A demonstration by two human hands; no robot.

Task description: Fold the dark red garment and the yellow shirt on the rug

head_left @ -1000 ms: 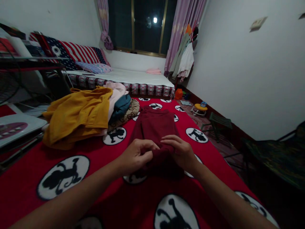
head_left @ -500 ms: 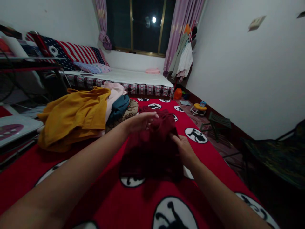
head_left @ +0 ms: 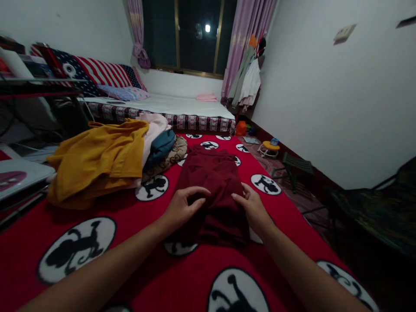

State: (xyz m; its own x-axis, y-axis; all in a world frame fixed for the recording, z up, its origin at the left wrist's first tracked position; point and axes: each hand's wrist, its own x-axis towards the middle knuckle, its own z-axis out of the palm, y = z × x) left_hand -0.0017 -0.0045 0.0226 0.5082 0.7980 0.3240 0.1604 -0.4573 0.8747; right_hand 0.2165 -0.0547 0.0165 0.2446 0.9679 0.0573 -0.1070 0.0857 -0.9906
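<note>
A dark maroon garment [head_left: 216,173] lies folded into a long shape on the red blanket [head_left: 143,247], its surface slightly rumpled. My left hand [head_left: 185,207] rests at its left side, thumb and forefinger curved and apart over the cloth. At the right edge, my right hand [head_left: 255,208] has the thumb on top of the cloth and the fingers closed along the border; its other fingertips are partly hidden. To the left is a heap of clothes with a mustard-yellow garment [head_left: 100,160] on top, a pale pink one [head_left: 154,125] and a teal one [head_left: 160,149].
A patterned brown cloth [head_left: 172,156] sits beside the heap. Beyond the blanket stands a bed [head_left: 169,104]. On the right are a yellow stool [head_left: 270,146], a folding stool [head_left: 295,164] and a dark camouflage chair [head_left: 377,208]. A cluttered table [head_left: 42,82] stands at left.
The raised, bunched part of the maroon garment now lies flat. My left hand has drawn back toward me and down onto the cloth; my right hand stays at the right edge.
</note>
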